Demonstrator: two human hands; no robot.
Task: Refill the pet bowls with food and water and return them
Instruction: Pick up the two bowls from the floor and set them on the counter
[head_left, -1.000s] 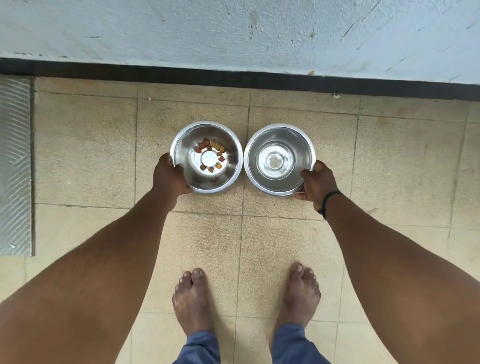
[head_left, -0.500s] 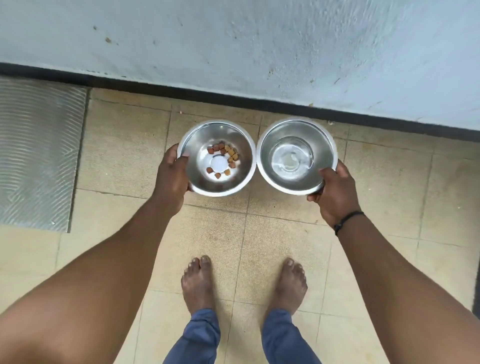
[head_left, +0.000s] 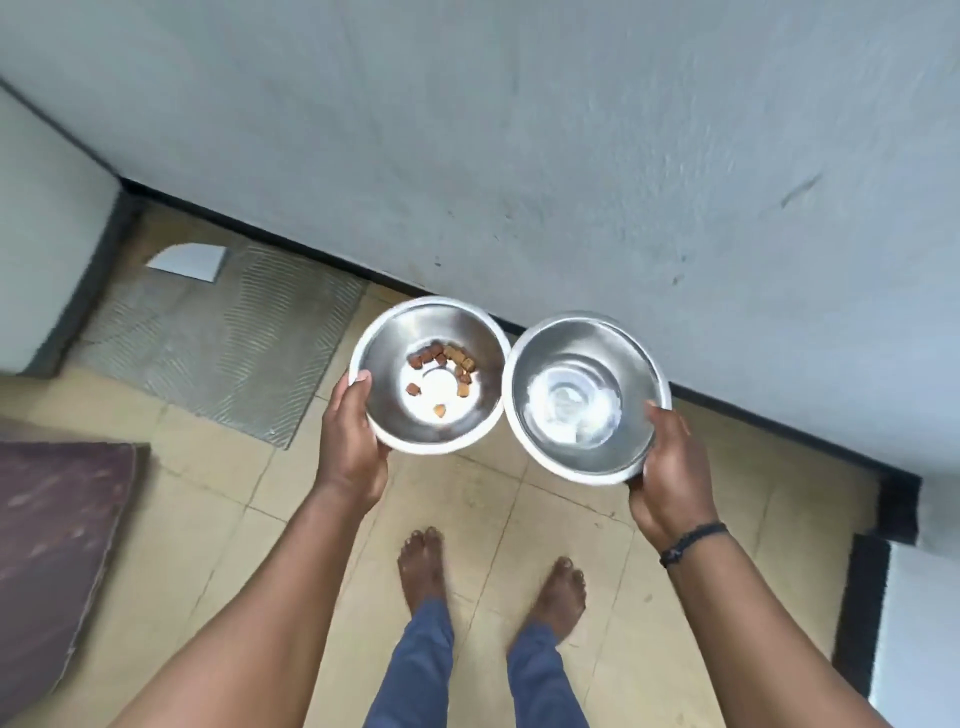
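Head view. We hold two round stainless-steel bowls in the air above the beige tiled floor (head_left: 218, 467), near the grey wall (head_left: 571, 156); their rims touch.

The left hand (head_left: 350, 441) grips the steel bowl with brown kibble (head_left: 428, 374) at its left rim, thumb curled over the edge, fingers underneath out of sight. A few brown kibble pieces (head_left: 444, 361) lie scattered in its bottom.

The right hand (head_left: 670, 467) grips the steel bowl with water (head_left: 584, 397) at its right rim, thumb over the edge, fingers hidden below. A shallow pool of clear water sits in it.

A black cord bracelet (head_left: 691, 540) circles the right wrist. Bare feet and blue trouser legs (head_left: 415, 654) show below. A grey ribbed mat (head_left: 223, 338) lies on the floor to the left, a dark maroon mat (head_left: 52, 545) nearer us.
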